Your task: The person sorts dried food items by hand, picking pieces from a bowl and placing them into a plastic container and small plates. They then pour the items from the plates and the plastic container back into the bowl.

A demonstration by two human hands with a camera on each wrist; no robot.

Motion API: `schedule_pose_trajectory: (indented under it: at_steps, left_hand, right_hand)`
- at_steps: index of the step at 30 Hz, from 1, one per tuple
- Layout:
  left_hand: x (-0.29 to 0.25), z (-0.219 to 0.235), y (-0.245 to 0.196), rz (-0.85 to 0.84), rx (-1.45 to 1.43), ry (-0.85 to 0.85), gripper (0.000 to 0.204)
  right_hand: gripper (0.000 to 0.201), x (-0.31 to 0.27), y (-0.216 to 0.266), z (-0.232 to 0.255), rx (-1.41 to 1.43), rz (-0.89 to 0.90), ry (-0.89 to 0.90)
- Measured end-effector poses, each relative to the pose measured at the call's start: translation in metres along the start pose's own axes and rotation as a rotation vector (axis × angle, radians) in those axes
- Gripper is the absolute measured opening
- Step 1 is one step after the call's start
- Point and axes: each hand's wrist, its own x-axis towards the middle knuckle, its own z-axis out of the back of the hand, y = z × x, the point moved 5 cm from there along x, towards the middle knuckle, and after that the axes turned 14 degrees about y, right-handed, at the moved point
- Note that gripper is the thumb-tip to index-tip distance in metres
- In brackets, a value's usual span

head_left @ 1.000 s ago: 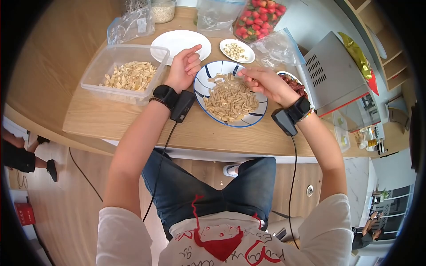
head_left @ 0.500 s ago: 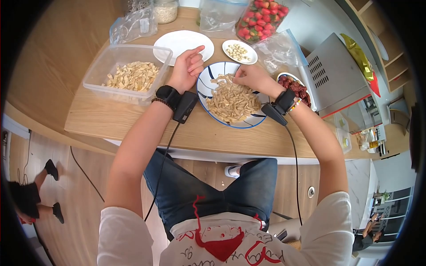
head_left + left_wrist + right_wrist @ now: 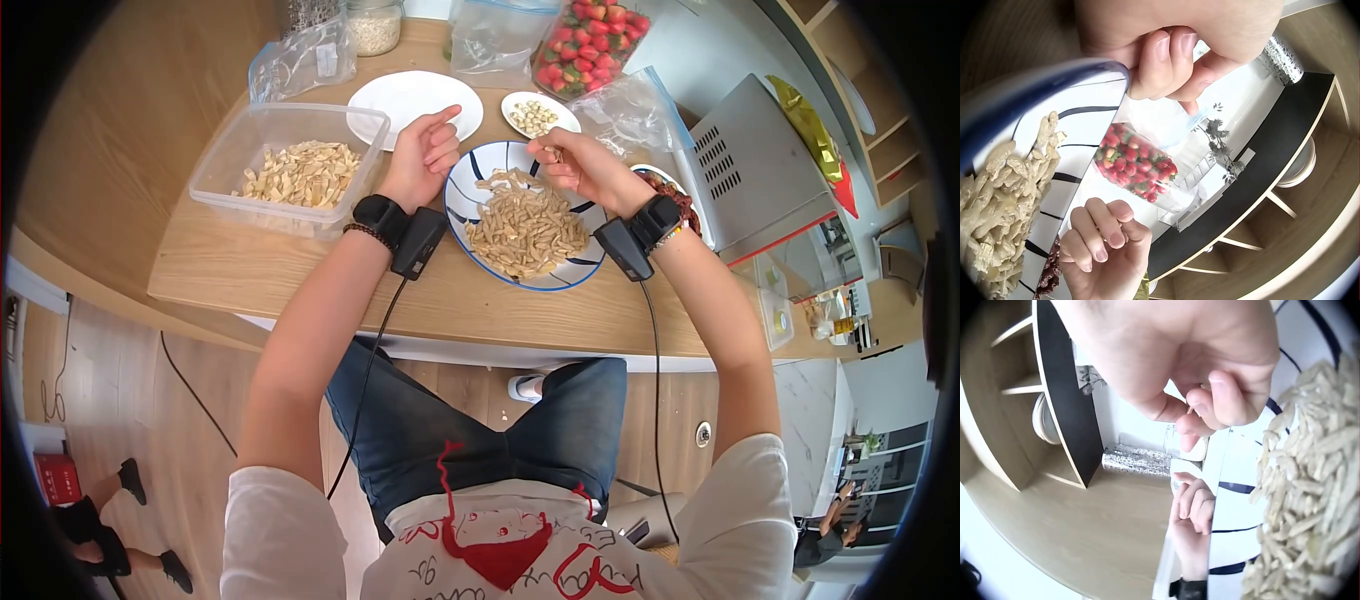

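A white bowl with blue stripes and a blue rim holds a heap of tan, elongated dried pieces. Over its far right side is my right hand, fingers curled, thumb and fingertips together. A small pale dried piece shows between those fingertips in the right wrist view, mostly hidden by them. At the bowl's left rim my left hand is raised, its fingers loosely bent with nothing in them. The left wrist view shows its fingers right beside the rim.
A clear plastic box of pale dried slices stands left. Behind are a white plate, a small dish of pale round pieces, plastic bags and a strawberry container. Dark red dried fruit and a grey appliance are right.
My right hand reached down to the far part of the heap, then lifted off it with a small piece at its fingertips. The left hand stayed beside the bowl.
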Motion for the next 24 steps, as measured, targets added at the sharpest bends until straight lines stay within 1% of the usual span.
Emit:
schedule_pose_trajectory:
  at_steps: [2,5,8,11,14,17,24]
  left_hand:
    - [0.0,0.0,0.0,0.0,-0.006,0.001,0.022]
    - [0.0,0.001,0.0,0.001,-0.009,0.009,0.023]
    - [0.001,0.001,0.0,0.002,-0.007,0.014,0.023]
    - [0.0,0.001,0.0,0.001,-0.01,0.01,0.023]
    - [0.001,0.002,0.0,-0.003,-0.005,0.013,0.023]
    - [0.001,0.002,0.0,-0.005,-0.004,0.012,0.023]
    - [0.0,0.003,0.0,-0.001,-0.022,0.012,0.023]
  right_hand:
    - [0.022,0.0,0.002,-0.002,-0.071,-0.019,-0.026]
    - [0.023,0.002,0.007,0.0,-0.567,-0.134,-0.057]
    - [0.022,0.011,0.005,0.0,-1.117,-0.036,-0.114]
    - [0.021,0.008,0.004,-0.011,-1.318,-0.002,-0.065]
    - [0.019,0.01,0.004,-0.018,-1.56,0.179,0.032]
    - [0.013,0.01,0.0,-0.017,-1.684,0.181,0.021]
    - [0.013,0.014,-0.005,-0.013,-1.786,0.188,-0.001]
